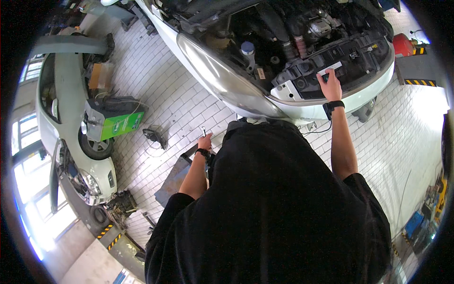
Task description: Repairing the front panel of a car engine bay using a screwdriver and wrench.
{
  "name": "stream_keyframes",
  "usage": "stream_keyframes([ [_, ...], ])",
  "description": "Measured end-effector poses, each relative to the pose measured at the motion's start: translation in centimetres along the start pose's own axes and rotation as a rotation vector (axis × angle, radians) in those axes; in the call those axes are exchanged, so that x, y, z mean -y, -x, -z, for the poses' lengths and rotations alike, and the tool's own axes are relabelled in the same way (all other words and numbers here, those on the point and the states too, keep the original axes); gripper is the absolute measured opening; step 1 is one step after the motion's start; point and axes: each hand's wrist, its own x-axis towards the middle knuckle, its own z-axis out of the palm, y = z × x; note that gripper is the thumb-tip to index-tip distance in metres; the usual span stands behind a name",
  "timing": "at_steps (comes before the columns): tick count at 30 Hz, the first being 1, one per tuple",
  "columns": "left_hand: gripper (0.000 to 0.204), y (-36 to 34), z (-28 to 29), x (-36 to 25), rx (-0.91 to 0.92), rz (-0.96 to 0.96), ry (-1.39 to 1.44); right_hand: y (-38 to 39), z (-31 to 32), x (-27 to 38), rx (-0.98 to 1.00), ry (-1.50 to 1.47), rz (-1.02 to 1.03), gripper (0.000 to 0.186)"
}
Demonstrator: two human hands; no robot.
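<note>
My right hand (331, 88) reaches over the front of a car's engine bay, its thumb and fingers curled down at the black plastic cover (347, 78) behind the bumper. A small dark bit shows between thumb and finger, too small to name. Beside the fingertips lies a white label strip (332, 66). Low on my left side, my left hand (205, 142) is closed around a short shiny metal tool (204, 130), whose end sticks up past the fingers. Below that hand stands a grey metal cart or stool (171, 180), partly hidden by my arm.
The white bumper (340, 112) and headlight (222, 75) are right in front of me. To the left are a black lamp-like part (154, 137) on the tiles, a green-and-grey machine (116, 120), a cardboard box (99, 75) and another car (71, 118). A red tank (402, 45) stands far right.
</note>
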Motion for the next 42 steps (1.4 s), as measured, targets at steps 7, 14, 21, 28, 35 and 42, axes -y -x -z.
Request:
stream_keyframes([
  [7,0.018,-0.9,-2.0,-2.3,0.049,0.024,-0.010,0.1,-0.1,0.0,0.009,-0.005,-0.041,0.044],
  [14,0.029,-2.6,-3.2,-2.9,0.015,-0.041,-0.100,0.2,-0.1,1.3,0.030,0.094,-0.196,0.036],
  [21,0.031,-2.5,-3.1,-3.6,0.075,-0.061,0.018,0.9,0.2,0.7,0.020,0.050,-0.144,0.032],
  [28,0.036,-3.5,-1.1,-2.3,0.083,-0.080,-0.164,4.9,3.0,1.3,-0.177,-0.056,-0.170,0.028],
  [35,0.033,-7.9,0.7,-2.7,0.275,-0.419,-0.587,15.0,9.2,2.7,-0.330,-0.147,-0.471,0.019],
  [42,0.030,-4.5,-5.7,-8.7,0.246,-0.249,-0.488,27.6,9.3,-3.1,-0.426,-0.106,-0.694,0.022],
])
